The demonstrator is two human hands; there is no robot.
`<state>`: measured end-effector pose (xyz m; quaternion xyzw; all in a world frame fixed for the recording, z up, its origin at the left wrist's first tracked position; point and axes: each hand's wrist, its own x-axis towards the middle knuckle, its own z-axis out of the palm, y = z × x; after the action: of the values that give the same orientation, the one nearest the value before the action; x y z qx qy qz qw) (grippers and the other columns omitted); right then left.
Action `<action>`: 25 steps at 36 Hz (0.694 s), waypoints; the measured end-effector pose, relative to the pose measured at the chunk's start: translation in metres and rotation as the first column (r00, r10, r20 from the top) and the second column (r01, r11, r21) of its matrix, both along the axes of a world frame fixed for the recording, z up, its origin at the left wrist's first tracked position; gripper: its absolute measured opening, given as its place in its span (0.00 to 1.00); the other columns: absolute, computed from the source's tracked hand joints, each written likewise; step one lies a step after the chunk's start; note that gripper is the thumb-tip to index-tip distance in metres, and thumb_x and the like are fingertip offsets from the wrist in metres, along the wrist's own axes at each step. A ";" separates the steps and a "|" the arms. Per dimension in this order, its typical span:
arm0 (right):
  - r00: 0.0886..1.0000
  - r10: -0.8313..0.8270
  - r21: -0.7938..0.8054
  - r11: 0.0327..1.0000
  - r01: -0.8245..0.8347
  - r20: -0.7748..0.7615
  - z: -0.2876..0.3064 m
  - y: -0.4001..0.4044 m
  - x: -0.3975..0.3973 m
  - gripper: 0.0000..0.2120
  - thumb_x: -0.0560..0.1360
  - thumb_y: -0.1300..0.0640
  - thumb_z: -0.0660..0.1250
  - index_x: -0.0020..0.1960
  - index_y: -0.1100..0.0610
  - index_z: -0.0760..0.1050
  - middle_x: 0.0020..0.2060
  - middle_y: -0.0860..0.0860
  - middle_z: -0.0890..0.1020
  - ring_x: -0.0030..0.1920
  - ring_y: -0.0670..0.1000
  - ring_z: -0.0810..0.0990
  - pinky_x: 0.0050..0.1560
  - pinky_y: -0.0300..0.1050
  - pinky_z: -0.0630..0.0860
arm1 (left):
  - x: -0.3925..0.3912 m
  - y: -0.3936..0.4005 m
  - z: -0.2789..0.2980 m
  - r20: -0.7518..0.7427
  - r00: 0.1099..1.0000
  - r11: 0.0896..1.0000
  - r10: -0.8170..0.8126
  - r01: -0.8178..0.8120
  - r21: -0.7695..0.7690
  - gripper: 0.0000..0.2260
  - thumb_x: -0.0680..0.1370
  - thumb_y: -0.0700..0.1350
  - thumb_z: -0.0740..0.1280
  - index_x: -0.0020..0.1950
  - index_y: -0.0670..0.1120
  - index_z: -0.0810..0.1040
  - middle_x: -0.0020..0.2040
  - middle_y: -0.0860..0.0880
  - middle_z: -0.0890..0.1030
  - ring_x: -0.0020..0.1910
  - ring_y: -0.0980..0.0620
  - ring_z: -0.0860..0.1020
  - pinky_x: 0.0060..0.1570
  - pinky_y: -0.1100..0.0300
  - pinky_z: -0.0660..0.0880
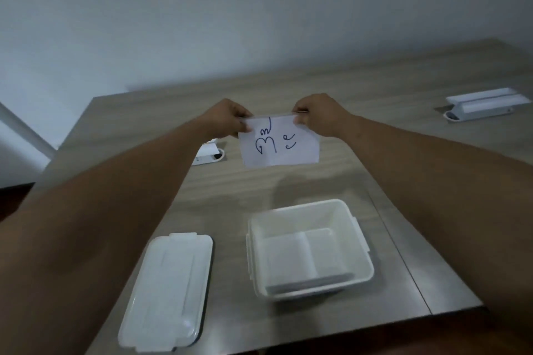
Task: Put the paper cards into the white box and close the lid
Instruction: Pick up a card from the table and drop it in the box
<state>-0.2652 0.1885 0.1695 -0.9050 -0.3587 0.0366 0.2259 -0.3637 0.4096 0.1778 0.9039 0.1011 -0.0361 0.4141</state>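
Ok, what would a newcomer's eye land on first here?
The card with blue handwriting, held up mid-frame by its top corners between the left hand and right hand. Below it on the table, the open white box, with the lid lying to its left.

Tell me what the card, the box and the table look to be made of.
Card: thin white paper, matte, bearing blue pen marks. Box: white plastic, likely, smooth with moulded rim. Table: wood-grain surface, matte, possibly laminate.
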 end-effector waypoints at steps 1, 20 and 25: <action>1.000 0.005 0.002 1.000 -0.005 -0.002 0.000 -0.015 -0.010 0.13 0.76 0.59 0.69 0.58 0.64 0.80 0.58 0.60 0.82 0.60 0.57 0.78 0.59 0.42 0.70 | -0.009 -0.015 0.001 -0.011 1.000 1.000 -0.005 0.005 0.004 0.15 0.73 0.31 0.69 0.60 0.33 0.79 0.48 0.39 0.81 0.38 0.52 0.80 0.35 0.68 0.81; 0.965 0.014 -0.103 0.994 -0.042 -0.263 -0.079 -0.114 -0.128 0.11 0.75 0.56 0.70 0.55 0.59 0.83 0.55 0.54 0.83 0.54 0.51 0.78 0.51 0.38 0.67 | -0.137 -0.123 -0.072 -0.219 0.975 0.999 0.042 -0.037 0.028 0.13 0.76 0.44 0.70 0.55 0.36 0.83 0.51 0.37 0.84 0.48 0.43 0.82 0.54 0.47 0.81; 0.944 0.009 -0.185 0.980 -0.074 -0.331 -0.103 -0.122 -0.147 0.11 0.75 0.56 0.70 0.55 0.60 0.83 0.54 0.55 0.85 0.52 0.51 0.80 0.50 0.38 0.69 | -0.157 -0.138 -0.107 -0.289 0.957 1.000 0.026 -0.027 0.001 0.12 0.77 0.42 0.69 0.53 0.33 0.82 0.47 0.37 0.82 0.43 0.44 0.78 0.51 0.47 0.81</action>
<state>-0.4127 0.0664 0.0666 -0.8962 -0.3298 0.2263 0.1920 -0.5202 0.2715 0.0704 0.8868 0.1725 -0.1624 0.3967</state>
